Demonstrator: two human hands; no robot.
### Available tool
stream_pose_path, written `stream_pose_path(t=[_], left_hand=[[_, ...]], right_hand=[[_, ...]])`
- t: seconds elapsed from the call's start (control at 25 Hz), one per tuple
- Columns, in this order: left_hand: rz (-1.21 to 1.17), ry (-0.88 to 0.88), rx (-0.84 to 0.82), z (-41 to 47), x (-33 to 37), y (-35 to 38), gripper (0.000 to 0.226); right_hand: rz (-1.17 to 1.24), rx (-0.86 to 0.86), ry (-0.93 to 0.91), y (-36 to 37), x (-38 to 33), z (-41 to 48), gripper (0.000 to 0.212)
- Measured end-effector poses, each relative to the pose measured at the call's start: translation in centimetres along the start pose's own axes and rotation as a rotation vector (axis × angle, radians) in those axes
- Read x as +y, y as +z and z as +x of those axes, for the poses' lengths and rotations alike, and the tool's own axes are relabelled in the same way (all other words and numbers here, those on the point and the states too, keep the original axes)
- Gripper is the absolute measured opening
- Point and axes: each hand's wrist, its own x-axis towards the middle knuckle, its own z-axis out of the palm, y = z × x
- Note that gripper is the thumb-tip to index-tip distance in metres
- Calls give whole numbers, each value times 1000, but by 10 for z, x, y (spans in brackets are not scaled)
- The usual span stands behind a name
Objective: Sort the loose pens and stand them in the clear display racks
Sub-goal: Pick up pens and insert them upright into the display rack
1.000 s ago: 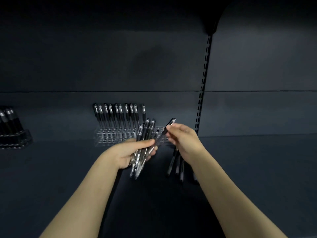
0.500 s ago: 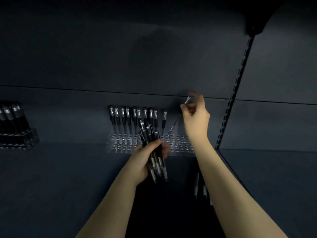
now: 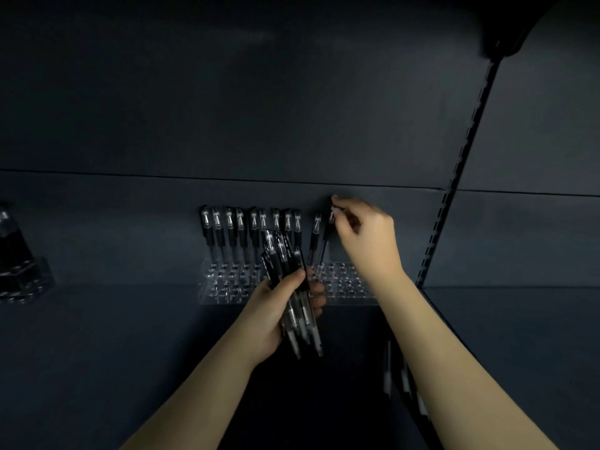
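A clear display rack (image 3: 345, 287) stands on the dark shelf against the back wall. Several black pens (image 3: 240, 232) stand upright in its back row. My left hand (image 3: 276, 316) grips a bundle of black pens (image 3: 292, 287) in front of the rack. My right hand (image 3: 363, 232) pinches the top of a single pen (image 3: 324, 245), whose lower end sits in a rack hole just right of the last standing pen. A few loose pens (image 3: 394, 371) lie on the shelf, partly hidden under my right forearm.
A second clear rack (image 3: 29, 280) with dark pens stands at the far left. A slotted shelf upright (image 3: 454, 190) runs diagonally on the right. The shelf's back panel rises right behind the rack.
My right hand carried the single pen from the bundle up to the rack and has stood it almost upright in a hole. The view has tilted toward the rack.
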Motion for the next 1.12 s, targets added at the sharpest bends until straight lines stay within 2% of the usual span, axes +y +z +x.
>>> stream_pose_path(t=[0.12, 0.24, 0.4, 0.68, 0.88, 1.0, 1.12], left_hand=[[40, 17, -2, 5, -5, 0, 28], [194, 27, -14, 7, -10, 0, 33], [226, 34, -11, 10, -10, 4, 32], [274, 48, -70, 10, -10, 9, 29], [172, 89, -5, 7, 1, -6, 26], [132, 70, -18, 6, 4, -8, 27], [128, 61, -50, 5, 9, -6, 27]], right_hand=[[-17, -16, -28, -2, -1, 1, 29], [-23, -85, -77, -2, -5, 0, 25], [28, -196, 20, -9, -8, 1, 27], [98, -228, 112, -25, -4, 9, 24], [193, -232, 176, -30, 2, 12, 17], [132, -244, 186, -34, 5, 13, 9], [201, -398, 298, -43, -3, 12, 18]])
